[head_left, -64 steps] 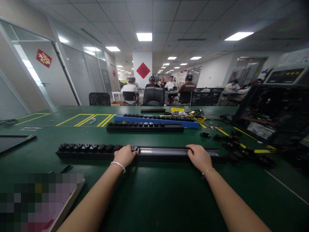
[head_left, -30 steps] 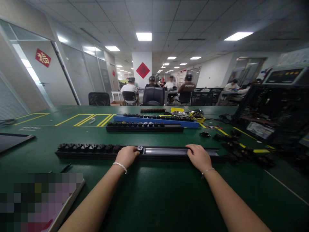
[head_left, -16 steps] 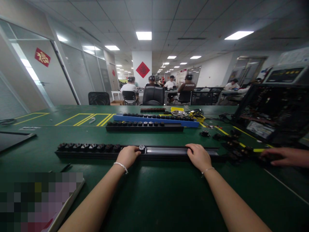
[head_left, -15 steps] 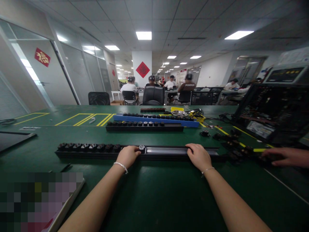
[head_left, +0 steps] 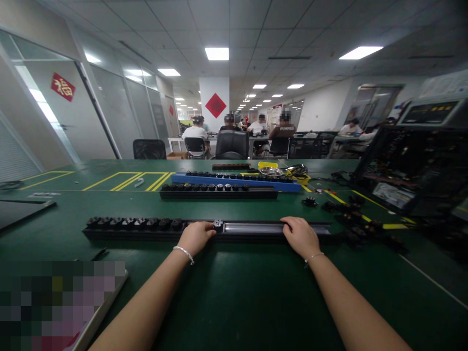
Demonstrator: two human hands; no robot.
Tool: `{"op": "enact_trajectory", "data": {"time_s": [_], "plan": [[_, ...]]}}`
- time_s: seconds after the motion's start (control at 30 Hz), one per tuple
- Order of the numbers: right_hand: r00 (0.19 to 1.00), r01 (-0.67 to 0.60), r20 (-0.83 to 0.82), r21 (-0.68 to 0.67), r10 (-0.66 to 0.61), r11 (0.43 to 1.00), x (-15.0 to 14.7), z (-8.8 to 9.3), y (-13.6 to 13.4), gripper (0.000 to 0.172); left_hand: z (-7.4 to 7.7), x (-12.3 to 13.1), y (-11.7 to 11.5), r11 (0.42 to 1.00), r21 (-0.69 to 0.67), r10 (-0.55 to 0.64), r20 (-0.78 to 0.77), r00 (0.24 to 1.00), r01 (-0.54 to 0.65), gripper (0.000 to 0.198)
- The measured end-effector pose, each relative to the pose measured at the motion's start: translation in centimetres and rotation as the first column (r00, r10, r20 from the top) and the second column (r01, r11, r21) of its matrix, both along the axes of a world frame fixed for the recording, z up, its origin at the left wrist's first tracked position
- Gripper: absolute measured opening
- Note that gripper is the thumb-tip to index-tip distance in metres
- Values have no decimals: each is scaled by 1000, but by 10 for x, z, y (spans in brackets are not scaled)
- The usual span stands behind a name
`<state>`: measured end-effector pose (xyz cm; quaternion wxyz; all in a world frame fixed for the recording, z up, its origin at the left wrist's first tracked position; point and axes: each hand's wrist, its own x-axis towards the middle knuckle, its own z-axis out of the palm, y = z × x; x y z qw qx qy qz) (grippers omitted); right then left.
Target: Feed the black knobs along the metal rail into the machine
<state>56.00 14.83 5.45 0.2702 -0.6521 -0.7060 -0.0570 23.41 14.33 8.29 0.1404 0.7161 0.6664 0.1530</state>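
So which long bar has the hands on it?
The nearest black bar: the left hand and right hand are both on it. The other black bar and the blue bar lie farther back, with no hands on them.

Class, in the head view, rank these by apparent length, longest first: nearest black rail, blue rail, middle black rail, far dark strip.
1. Nearest black rail, clearly longest here, though closeness to the camera helps.
2. Blue rail and middle black rail: nearly alike, so unranked.
3. Far dark strip, shortest.
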Motion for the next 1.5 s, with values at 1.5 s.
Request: {"op": "enact_trajectory", "data": {"time_s": [1.5], "plan": [[956, -295, 8, 23, 295, 955, -108, 0, -11, 38, -8, 14, -5, 979, 153, -123, -83, 989, 134, 35]]}}
